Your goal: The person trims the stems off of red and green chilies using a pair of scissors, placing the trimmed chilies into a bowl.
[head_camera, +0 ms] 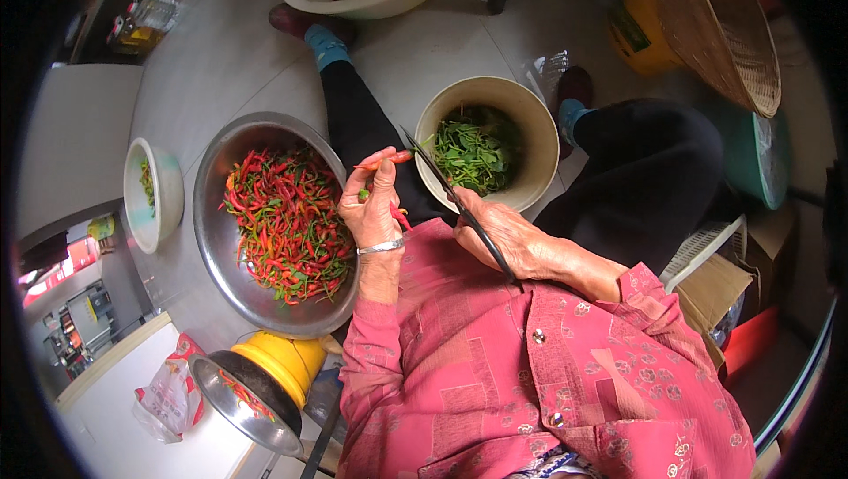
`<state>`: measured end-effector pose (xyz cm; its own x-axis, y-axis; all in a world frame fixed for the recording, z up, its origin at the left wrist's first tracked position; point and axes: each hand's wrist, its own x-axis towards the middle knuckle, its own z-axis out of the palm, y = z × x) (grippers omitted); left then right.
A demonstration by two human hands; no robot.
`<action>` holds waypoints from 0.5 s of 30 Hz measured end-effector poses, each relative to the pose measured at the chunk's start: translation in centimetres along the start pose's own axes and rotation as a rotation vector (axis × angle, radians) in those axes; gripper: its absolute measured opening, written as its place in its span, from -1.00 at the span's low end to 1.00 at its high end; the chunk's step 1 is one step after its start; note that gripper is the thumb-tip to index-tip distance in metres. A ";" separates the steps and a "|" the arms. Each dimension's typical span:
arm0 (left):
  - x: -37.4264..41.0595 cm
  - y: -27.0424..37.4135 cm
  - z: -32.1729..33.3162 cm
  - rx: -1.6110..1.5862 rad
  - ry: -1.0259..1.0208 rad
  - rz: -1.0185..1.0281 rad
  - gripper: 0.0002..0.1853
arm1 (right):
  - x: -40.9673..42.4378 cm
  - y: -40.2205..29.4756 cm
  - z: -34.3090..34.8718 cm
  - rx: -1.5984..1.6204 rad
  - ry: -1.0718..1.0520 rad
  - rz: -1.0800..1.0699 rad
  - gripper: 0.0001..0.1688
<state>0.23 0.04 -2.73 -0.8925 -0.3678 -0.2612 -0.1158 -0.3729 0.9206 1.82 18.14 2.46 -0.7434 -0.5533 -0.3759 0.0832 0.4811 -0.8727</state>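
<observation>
My left hand (pixel 372 204) pinches a red chili pepper (pixel 391 159) between thumb and fingers, its stem end pointing right; more peppers show in the palm. In my right hand (pixel 497 230) is a pair of dark scissors (pixel 464 210), with the blade tips close to that stem. It is unclear how far the blades are apart. Below the scissors, between my legs, a cream bucket (pixel 543 167) holds green stems and leaves (pixel 467 154). To the left, a large steel basin (pixel 218 253) holds a heap of red chili peppers (pixel 291 220) with green stems.
A small white basin (pixel 169 194) stands at the far left. A large pale tub (pixel 371 7) with red peppers is at the top. A steel bowl (pixel 271 436) with peppers sits near a yellow bucket (pixel 285 360) and a plastic bag (pixel 169 403). A wicker basket (pixel 745 41) leans at upper right.
</observation>
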 end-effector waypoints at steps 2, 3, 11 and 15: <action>-0.3 -0.3 0.3 0.023 -0.023 -0.022 -0.85 | 0.0 -0.2 -0.1 0.014 0.021 0.015 -0.70; -0.4 -0.4 0.4 0.036 -0.035 -0.033 -0.84 | 0.0 -0.2 -0.2 0.021 0.032 0.022 -0.71; -0.6 -0.9 0.8 0.096 -0.078 -0.016 -0.82 | 0.0 0.7 -0.1 0.059 0.058 -0.026 -0.73; -0.5 -1.6 0.7 0.139 -0.105 0.029 -0.83 | 0.0 1.5 0.2 0.018 0.089 -0.056 -0.74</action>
<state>0.54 1.40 -3.92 -0.9362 -0.2830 -0.2085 -0.1415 -0.2395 0.9605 2.09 18.68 1.09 -0.8032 -0.5159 -0.2978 0.0513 0.4382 -0.8974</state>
